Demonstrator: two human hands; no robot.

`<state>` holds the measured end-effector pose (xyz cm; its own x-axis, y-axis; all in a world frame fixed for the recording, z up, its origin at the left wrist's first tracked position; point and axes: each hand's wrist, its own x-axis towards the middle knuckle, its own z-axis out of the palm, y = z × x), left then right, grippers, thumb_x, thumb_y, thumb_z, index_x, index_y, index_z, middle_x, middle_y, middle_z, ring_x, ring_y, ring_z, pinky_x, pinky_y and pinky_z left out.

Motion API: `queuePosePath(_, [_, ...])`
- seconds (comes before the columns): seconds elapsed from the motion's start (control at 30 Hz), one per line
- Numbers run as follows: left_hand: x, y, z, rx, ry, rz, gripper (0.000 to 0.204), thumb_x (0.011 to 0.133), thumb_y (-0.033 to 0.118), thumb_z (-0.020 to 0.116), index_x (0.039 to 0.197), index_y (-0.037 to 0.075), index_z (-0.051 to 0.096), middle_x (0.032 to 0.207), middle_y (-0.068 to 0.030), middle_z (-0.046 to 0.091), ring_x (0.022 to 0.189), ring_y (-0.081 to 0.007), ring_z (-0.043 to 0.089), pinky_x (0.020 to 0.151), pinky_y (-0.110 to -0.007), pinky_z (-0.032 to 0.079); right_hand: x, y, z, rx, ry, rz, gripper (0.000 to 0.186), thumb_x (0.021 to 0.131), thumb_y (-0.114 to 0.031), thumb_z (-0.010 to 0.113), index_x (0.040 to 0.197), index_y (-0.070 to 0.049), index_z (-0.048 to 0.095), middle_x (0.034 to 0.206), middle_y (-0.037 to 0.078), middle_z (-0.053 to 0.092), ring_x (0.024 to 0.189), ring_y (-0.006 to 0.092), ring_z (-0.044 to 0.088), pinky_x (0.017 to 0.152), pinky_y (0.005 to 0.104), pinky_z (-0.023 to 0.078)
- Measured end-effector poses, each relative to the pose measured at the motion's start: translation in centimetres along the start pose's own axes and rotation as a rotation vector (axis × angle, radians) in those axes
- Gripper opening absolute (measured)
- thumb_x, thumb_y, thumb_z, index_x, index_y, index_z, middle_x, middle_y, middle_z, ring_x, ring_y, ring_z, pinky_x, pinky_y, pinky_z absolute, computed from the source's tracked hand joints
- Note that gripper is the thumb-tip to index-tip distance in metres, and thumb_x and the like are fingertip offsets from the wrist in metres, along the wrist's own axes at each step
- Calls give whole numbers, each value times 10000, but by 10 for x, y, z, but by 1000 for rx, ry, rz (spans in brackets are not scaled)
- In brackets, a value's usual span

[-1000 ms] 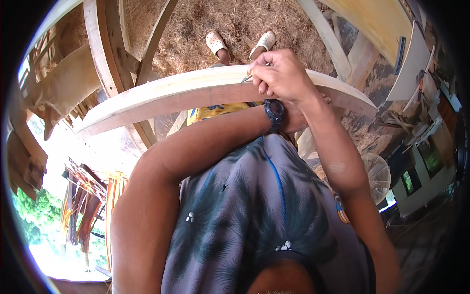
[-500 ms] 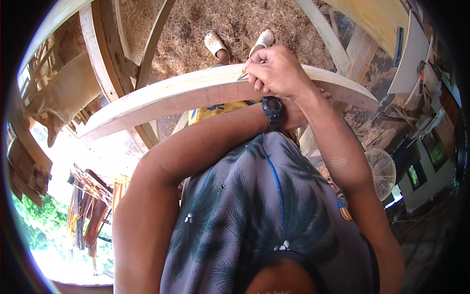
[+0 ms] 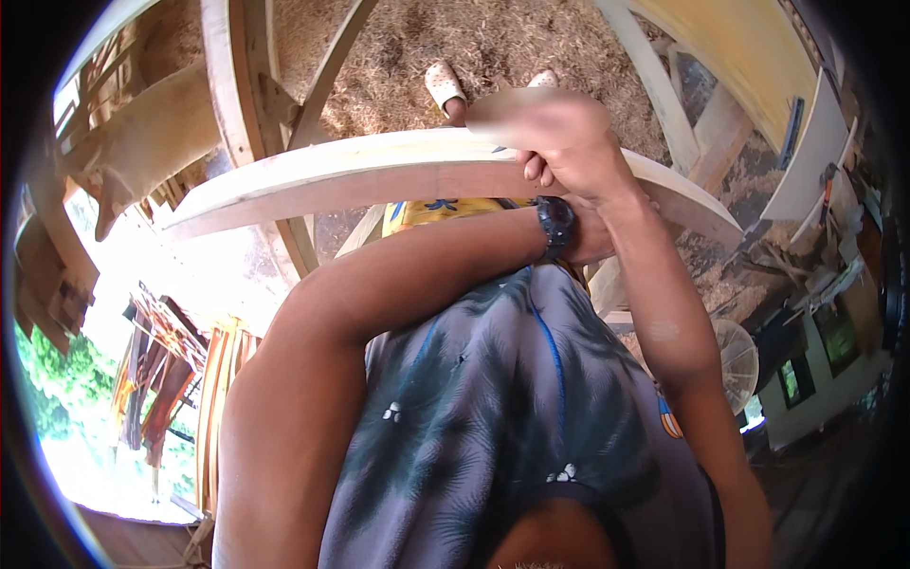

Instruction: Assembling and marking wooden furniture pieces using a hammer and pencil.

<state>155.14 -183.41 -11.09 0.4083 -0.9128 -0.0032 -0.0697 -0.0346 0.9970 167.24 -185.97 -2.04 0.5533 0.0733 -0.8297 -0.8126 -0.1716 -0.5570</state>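
One curved wooden board (image 3: pixel 379 175) spans the upper frame. My two hands, left hand (image 3: pixel 536 171) and right hand (image 3: pixel 559 133), are clasped together on it; what they grip is blurred. Two sandals (image 3: pixel 444 85) above.

Both forearms raised, crossing at the wrists. Right hand (image 3: pixel 569 142) over left hand (image 3: pixel 536 169), fingers curled, motion-blurred

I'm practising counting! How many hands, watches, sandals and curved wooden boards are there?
hands: 2, the left hand and the right hand
wristwatch: 1
sandals: 2
curved wooden board: 1
Total: 6
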Motion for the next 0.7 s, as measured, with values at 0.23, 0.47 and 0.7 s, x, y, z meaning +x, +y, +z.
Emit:
queuePosePath(0.23, [11, -37, 34, 245, 188, 429, 602, 919, 277, 427, 1428, -41, 377, 1507, -256, 359, 1409, -381, 364, 1168, -515, 299, 14, -13, 37, 4, -116, -64, 170, 881, -96, 595, 875, 53, 674, 684, 54, 662, 531, 71, 606, 436, 203, 462])
queuePosePath(0.47, [24, -60, 48, 823, 145, 538, 638, 903, 363, 446, 1409, -19, 377, 1508, -219, 347, 1416, -364, 334, 1169, -484, 279, 17, -12, 44, -68, -97, -79, 174, 887, -102, 595, 872, 53, 673, 680, 55, 663, 532, 74, 605, 448, 207, 475])
queuePosePath(0.7, [26, -67, 62, 596, 226, 565, 595, 883, 306, 427, 1355, -56, 429, 1420, -238, 449, 1377, -363, 409, 1149, -510, 341, 17, -10, 44, -73, -128, -114, 169, 895, -101, 603, 875, 51, 674, 681, 55, 663, 539, 72, 604, 465, 212, 485])
